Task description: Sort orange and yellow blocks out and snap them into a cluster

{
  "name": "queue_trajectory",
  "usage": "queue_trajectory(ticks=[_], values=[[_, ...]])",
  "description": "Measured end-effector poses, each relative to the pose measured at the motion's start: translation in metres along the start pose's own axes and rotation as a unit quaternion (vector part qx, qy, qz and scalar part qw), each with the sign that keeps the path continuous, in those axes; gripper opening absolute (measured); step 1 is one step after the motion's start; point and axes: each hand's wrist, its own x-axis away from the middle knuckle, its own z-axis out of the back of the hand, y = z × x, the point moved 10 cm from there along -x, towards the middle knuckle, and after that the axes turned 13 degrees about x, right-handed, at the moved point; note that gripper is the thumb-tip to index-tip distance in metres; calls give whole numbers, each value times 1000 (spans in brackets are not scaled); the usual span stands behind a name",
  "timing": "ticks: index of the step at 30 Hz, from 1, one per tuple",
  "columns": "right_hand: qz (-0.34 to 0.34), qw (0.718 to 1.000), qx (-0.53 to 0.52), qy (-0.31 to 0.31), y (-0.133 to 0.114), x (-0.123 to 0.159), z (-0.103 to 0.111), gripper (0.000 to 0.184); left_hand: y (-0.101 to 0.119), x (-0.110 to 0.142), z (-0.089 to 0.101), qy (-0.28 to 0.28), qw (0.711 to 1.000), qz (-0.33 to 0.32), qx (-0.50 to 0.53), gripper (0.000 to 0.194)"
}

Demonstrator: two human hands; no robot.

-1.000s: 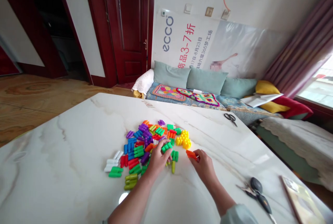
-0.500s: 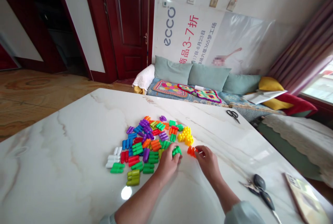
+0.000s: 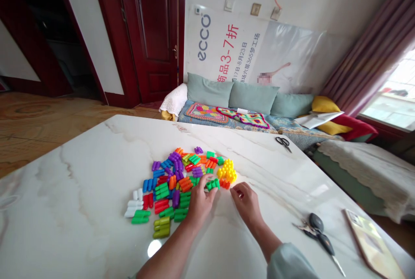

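My left hand (image 3: 201, 199) is closed on a green toy block (image 3: 212, 184) shaped like joined tubes, gripped between thumb and fingers. Just right of it, an orange block (image 3: 224, 183) lies on the table against a cluster of yellow blocks (image 3: 227, 170). My right hand (image 3: 245, 201) has its fingers curled, with the fingertips slightly apart from the orange block; no block shows in it. Left of both hands spreads a loose heap of similar blocks, among them purple (image 3: 176, 199), red (image 3: 161, 206), blue (image 3: 149, 185), white (image 3: 133, 208) and olive (image 3: 161, 227) ones.
The blocks lie on a white marbled table (image 3: 81, 210). Black scissors (image 3: 283, 143) are near its far right edge. Keys (image 3: 319, 229) and a phone (image 3: 372, 244) lie at the right. A sofa with green cushions (image 3: 253, 96) stands beyond.
My right hand has moved the orange block left to the yellow cluster and let it go. The green block stays in my left hand. The view has shifted slightly.
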Motion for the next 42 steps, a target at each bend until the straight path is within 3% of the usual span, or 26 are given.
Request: queue_trajectory(ticks=[5, 14, 20, 24, 27, 30, 32, 37, 39, 42], values=[[31, 998, 20, -52, -17, 5, -14, 25, 11, 0, 7, 27, 999, -18, 5, 21], [47, 995, 42, -76, -20, 6, -24, 33, 18, -2, 9, 20, 995, -100, -18, 32], [28, 996, -79, -42, -31, 4, -17, 37, 11, -1, 0, -16, 998, -56, -2, 39], [-16, 984, -169, -61, -34, 4, -23, 33, 32, 4, -8, -72, 989, -111, -69, 41], [-66, 974, -196, -96, -24, 7, -33, 23, 52, 1, 13, -19, 961, -148, -233, 38], [-93, 972, -180, -120, -14, 9, -42, 18, 55, -4, 55, 88, 920, -72, -376, 38], [-98, 968, -191, -131, -13, 9, -46, 19, 49, -5, 74, 111, 897, -14, -427, 35], [-50, 931, -329, -151, -40, 9, -48, 51, 35, -4, 74, 60, 886, 10, -459, 46], [-34, 928, -333, -163, -49, 11, -47, 52, 31, -3, 70, 46, 882, 5, -469, 54], [-26, 947, -263, -180, -51, 15, -46, 40, 27, -5, 69, 44, 877, 4, -478, 52]])
